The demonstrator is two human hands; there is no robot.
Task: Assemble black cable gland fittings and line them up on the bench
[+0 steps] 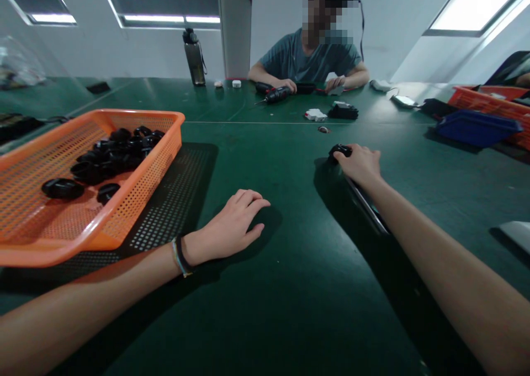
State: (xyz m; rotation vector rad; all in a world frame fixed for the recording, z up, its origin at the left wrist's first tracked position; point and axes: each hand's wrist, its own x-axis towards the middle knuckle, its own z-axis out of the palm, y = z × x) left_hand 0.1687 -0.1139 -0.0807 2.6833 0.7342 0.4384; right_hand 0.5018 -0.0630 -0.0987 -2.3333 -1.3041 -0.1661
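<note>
My left hand (234, 227), with bands at the wrist, hovers low over or rests on the green table (265, 310). Its fingers are loosely stretched, the thumb stands apart, and it holds nothing. Farther out to the right, my right hand (362, 163) is closed on a black rounded part (340, 153). Under that wrist shows a dark, slim, shiny bar (368, 207); whether it joins the part is hidden. To the left of my left hand stands an orange perforated basket (143, 183) with several glossy black rounded plastic parts (111, 155) inside.
Across the table sits a person (306, 61) with a hand near a black power screwdriver (277, 94). A dark bottle (194, 58) stands at the back. Small white (315, 114) and black pieces (343, 110) lie mid-table. A blue bin (478, 127) and red basket (492, 102) are at right.
</note>
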